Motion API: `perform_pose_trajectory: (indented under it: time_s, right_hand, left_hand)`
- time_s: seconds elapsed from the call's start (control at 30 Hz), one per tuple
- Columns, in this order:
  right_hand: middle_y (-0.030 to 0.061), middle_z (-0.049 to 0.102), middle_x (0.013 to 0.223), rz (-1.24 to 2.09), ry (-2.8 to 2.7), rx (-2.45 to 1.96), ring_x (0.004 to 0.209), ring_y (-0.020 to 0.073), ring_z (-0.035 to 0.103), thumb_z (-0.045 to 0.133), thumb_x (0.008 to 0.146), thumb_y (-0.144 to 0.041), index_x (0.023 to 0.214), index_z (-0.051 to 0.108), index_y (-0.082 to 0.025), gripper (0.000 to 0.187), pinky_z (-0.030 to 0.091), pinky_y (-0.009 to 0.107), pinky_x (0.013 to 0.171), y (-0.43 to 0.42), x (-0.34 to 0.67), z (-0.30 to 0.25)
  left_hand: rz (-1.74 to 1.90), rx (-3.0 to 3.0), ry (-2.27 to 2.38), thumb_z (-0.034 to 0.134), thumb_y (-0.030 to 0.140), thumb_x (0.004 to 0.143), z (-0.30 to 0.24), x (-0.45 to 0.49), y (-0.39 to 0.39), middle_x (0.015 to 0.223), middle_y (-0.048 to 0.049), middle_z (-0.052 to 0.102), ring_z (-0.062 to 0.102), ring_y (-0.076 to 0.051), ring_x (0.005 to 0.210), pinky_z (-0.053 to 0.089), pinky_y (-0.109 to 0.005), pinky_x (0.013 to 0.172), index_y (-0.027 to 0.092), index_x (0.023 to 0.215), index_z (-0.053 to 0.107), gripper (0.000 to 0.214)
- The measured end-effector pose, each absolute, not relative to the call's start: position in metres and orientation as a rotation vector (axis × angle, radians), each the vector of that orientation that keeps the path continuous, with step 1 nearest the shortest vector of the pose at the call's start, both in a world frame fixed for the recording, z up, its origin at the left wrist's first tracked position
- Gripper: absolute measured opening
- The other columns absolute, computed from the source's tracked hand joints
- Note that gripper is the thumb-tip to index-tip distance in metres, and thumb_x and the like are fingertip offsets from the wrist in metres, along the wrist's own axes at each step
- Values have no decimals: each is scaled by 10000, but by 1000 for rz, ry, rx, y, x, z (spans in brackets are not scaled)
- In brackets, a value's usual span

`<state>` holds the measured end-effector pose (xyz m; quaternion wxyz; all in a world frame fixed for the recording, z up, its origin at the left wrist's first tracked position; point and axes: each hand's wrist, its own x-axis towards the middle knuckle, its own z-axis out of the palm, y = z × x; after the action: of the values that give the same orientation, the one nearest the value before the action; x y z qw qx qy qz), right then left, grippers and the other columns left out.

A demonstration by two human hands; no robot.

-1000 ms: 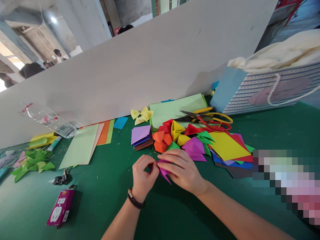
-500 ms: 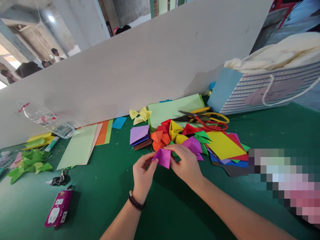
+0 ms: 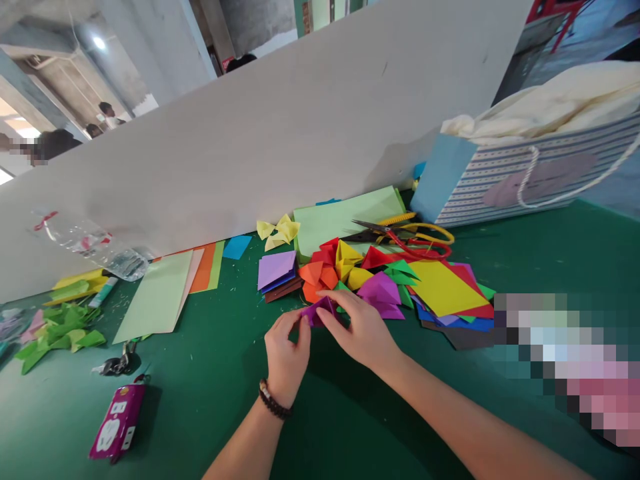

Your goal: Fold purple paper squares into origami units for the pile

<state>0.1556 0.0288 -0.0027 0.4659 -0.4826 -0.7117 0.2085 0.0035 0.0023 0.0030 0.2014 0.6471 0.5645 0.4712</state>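
Purple origami paper (image 3: 318, 311) — pinched between left hand (image 3: 286, 348) and right hand (image 3: 358, 327) | both closed on it (fingers curled)

A paper-craft workroom (bare concrete walls (image 3: 255, 20) beyond the partition (image 3: 280, 147)), its green surface (image 3: 540, 253) strewn with coloured paper (image 3: 443, 288) and scissors (image 3: 400, 233).

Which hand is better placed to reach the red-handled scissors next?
Probably the right hand: it is nearer the red-handled scissors, on their side of the purple paper. The left hand is farther away, on the paper's other side.
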Motion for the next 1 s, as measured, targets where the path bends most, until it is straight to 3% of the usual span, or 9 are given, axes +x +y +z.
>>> perform_pose_trajectory:
  time_s: [0.2,0.43,0.6,0.83,1.0]
  right_hand:
    - [78,720,1058,846,-1630,-1145,1006,240,668,370,963,-405,1082,666,-216,371,555,376,830,30,160,4]
    - [53,727,963,1041,-1629,-1172,823,204,700,594,845,-449,1143,633,-232,371,589,320,688,33,158,-3]
    - [49,720,919,1111,-1587,-1214,752,194,695,619,824,-461,1200,597,-234,440,583,326,659,34,158,-7]
    - [73,679,1099,1220,-1655,-1105,894,226,679,698,758,-449,1358,466,-251,673,567,354,761,31,154,-7]
    - [85,654,1154,1086,-1517,-1179,1027,233,646,554,844,-308,1282,499,-239,447,554,345,795,32,150,-10]
  left_hand:
    - [1283,1844,1722,531,224,867,0,-1,8,673,-18,636,571,-129,598,430,-220,581,185,741,667,189]
    - [1305,1908,1764,531,225,867,4,-10,10,698,-16,620,561,-127,629,418,-214,601,186,776,659,162]
    - [1257,2030,1763,503,205,884,4,-8,9,690,-14,595,553,-118,624,418,-204,591,174,771,628,171]
    - [1272,1941,1855,489,227,889,2,-10,10,674,2,582,557,-111,605,434,-200,568,170,810,604,150]
    - [1257,1758,1715,515,238,878,-1,-1,7,609,51,534,551,-90,514,439,-168,488,179,985,562,131]
